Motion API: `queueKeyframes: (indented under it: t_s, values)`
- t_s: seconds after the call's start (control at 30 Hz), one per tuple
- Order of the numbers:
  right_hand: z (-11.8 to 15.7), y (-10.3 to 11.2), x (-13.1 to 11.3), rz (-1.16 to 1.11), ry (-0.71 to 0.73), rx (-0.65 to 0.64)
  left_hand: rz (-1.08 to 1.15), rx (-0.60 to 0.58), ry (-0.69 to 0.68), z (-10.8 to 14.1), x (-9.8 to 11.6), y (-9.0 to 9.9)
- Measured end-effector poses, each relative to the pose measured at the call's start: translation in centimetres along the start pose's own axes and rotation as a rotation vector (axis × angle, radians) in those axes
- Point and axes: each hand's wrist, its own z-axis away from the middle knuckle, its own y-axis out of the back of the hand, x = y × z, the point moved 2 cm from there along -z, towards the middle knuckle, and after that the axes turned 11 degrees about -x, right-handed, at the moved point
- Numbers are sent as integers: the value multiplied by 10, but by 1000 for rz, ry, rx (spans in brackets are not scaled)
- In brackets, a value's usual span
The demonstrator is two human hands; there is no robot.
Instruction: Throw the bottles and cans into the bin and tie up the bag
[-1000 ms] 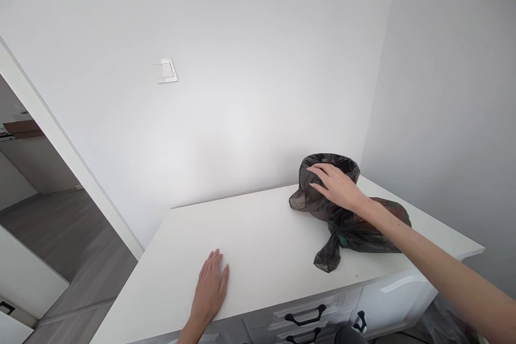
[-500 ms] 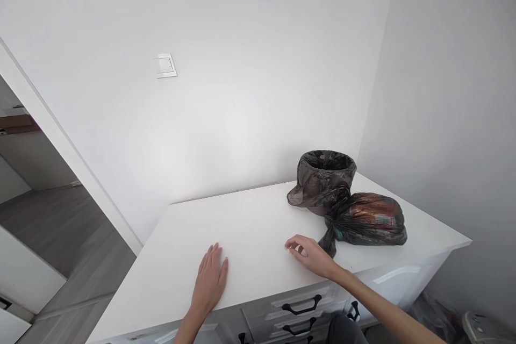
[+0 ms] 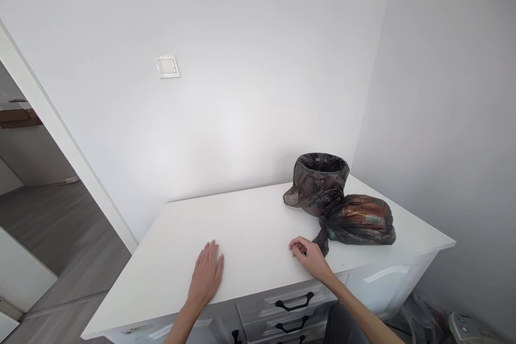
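Observation:
My left hand (image 3: 206,274) lies flat on the white top of a dresser (image 3: 237,242), fingers stretched out, with nothing under it that I can see. My right hand (image 3: 310,258) rests near the front edge, its fingers curled and the tips drawn together; whatever they may hold is too small or hidden to make out. Just beside it is the twisted, knotted end of a tied black plastic bag (image 3: 363,219), through which orange-brown and red packaging shows. Behind that bag stands a round bin (image 3: 320,185) lined with a black bag, its mouth open upward.
A white wall with a light switch (image 3: 167,66) rises behind the dresser. Drawers with black handles (image 3: 295,301) face me. On the left, a doorway shows a grey floor (image 3: 64,220). Clear plastic (image 3: 419,322) and a pale device (image 3: 467,328) lie low at the right.
The view has shifted slightly, so the bags appear further left. My right hand's fingers have curled closer together and sit nearer the bag's knotted end. My left hand stays flat.

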Motion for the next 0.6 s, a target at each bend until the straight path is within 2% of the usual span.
queueKeyframes:
  t_s: [0.33,0.6]
  values:
    - [-3,-3,25,-75,-20,-15,-31,14,-9,0,0,-2]
    - [-3,-3,24,-73,-14,-7,-19,9,-1,-1,2,2]
